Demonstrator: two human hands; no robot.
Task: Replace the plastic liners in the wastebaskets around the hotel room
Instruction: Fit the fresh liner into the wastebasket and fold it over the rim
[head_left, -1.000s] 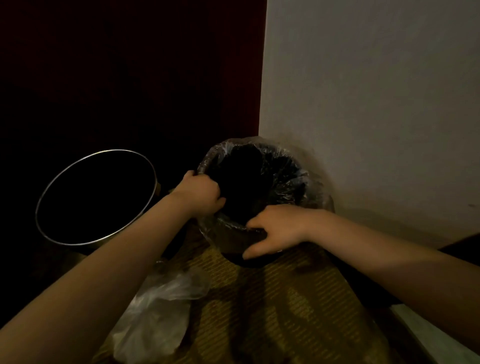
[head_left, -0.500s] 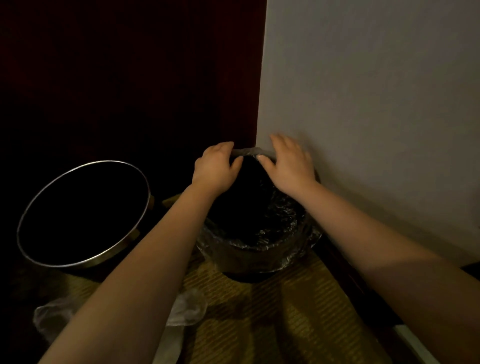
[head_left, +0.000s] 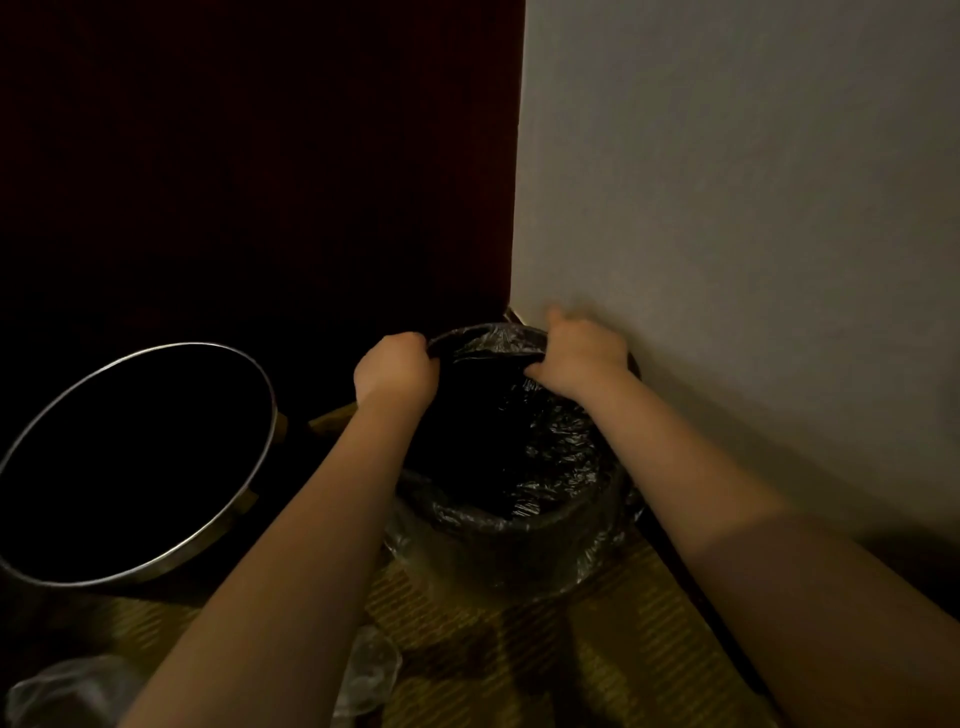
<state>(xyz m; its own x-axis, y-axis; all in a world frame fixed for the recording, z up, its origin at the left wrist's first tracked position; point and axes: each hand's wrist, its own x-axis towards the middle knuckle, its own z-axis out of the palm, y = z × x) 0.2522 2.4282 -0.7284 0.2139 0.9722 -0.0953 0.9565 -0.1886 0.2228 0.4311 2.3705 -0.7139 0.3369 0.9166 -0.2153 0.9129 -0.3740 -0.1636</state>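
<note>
A small dark wastebasket (head_left: 519, 561) stands on the carpet in the corner by the wall. A clear plastic liner (head_left: 566, 447) is draped inside it and folded over the near rim. My left hand (head_left: 396, 372) grips the liner at the far left of the rim, fingers curled over the edge. My right hand (head_left: 582, 353) grips the liner at the far right of the rim, close to the wall. Between the two hands the liner's edge (head_left: 493, 338) is stretched over the far rim.
A larger round bin with a metal rim (head_left: 218, 540) and a black inside stands to the left. Crumpled clear plastic (head_left: 67, 691) lies on the patterned carpet (head_left: 519, 649) at the bottom left. A pale wall (head_left: 727, 208) is to the right, a dark red panel (head_left: 260, 156) behind.
Both hands went from the near rim of the basket to its far rim, then spread apart along it and pulled the liner's edge down over it. The view shifted slightly.
</note>
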